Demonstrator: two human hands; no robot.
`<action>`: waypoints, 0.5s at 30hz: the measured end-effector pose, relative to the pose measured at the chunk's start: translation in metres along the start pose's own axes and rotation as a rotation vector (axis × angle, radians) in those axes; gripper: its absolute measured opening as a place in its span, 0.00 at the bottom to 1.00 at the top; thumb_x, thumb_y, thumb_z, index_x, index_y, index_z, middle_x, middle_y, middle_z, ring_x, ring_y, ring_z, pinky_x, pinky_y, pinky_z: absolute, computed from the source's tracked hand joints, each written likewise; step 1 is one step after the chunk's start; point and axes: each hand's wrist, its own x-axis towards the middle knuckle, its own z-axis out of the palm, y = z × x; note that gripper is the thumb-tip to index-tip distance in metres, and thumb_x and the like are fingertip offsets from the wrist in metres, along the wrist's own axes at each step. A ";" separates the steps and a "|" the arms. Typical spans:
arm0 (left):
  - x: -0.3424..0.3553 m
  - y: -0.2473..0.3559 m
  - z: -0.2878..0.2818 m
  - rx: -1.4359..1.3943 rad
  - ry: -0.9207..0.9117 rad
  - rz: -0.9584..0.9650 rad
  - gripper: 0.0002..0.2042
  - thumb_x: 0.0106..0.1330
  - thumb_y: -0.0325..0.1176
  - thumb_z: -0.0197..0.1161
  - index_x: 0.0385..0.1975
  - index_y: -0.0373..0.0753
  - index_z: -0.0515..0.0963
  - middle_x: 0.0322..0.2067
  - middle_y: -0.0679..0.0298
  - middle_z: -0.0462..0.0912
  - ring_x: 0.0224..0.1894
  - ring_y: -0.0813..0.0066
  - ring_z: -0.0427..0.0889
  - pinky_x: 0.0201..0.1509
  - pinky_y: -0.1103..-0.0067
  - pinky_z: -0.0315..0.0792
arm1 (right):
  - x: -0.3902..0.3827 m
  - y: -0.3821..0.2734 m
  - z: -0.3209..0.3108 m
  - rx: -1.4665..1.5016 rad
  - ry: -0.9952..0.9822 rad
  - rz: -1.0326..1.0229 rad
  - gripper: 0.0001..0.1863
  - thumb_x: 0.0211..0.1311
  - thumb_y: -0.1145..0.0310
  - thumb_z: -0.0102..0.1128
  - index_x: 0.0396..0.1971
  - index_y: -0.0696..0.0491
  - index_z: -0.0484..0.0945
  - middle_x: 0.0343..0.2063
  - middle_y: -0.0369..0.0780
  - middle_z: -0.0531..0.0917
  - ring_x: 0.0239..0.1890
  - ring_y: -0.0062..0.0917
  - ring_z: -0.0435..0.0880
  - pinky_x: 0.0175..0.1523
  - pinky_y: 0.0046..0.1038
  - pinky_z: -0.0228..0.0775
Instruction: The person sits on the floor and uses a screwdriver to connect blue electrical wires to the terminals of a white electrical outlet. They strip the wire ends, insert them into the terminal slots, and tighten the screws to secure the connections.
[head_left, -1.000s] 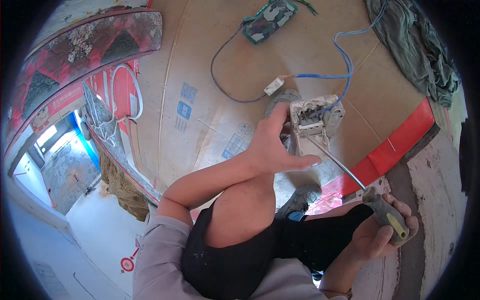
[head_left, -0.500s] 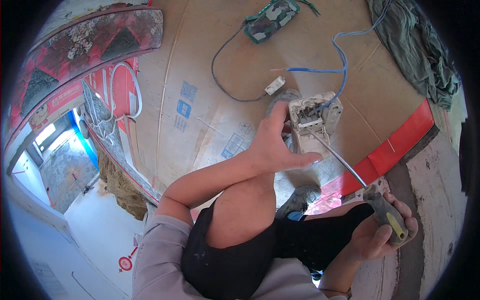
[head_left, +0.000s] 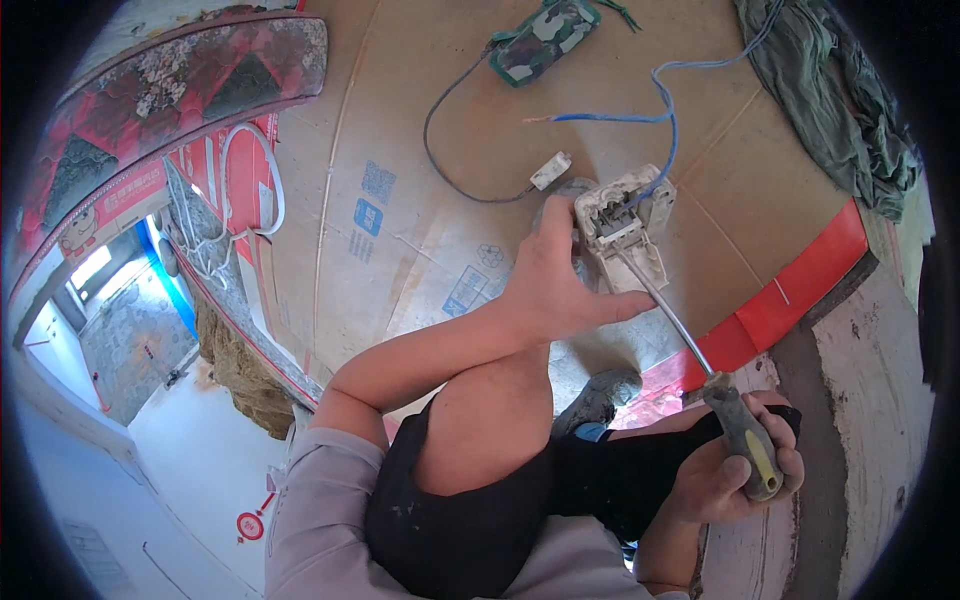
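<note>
In my left hand (head_left: 555, 285) is an opened white electrical box (head_left: 650, 265), dirty and tilted, its inner terminals showing. The fingers grip its left side and the thumb stretches below it. My right hand (head_left: 735, 475) is closed round the dark grip of a screwdriver (head_left: 745, 440) with a yellow stripe. Its long metal shaft runs up to the left, and the tip is at the terminal part inside the box. A blue wire (head_left: 668, 150) enters the box from above; another blue end with bare copper (head_left: 540, 120) sticks out to the left.
Cardboard (head_left: 400, 130) covers the floor. A camouflage pouch (head_left: 545, 40) lies at the top, its dark cable ending in a small white connector (head_left: 550, 170). Dark green cloth (head_left: 830, 100) lies at the upper right, above a red strip (head_left: 780, 300). A patterned red cushion (head_left: 190, 90) is at upper left.
The box has turned and shifted slightly left in my left hand. My right hand and the screwdriver have moved left. The bare blue wire end has swung up and left.
</note>
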 end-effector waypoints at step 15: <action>0.005 -0.003 -0.001 0.286 0.199 0.409 0.44 0.32 0.36 0.86 0.50 0.29 0.66 0.53 0.45 0.76 0.53 0.59 0.80 0.56 0.72 0.74 | -0.029 0.034 -0.029 0.227 0.050 0.560 0.29 0.65 0.49 0.61 0.49 0.60 0.67 0.36 0.43 0.75 0.33 0.25 0.79 0.37 0.22 0.72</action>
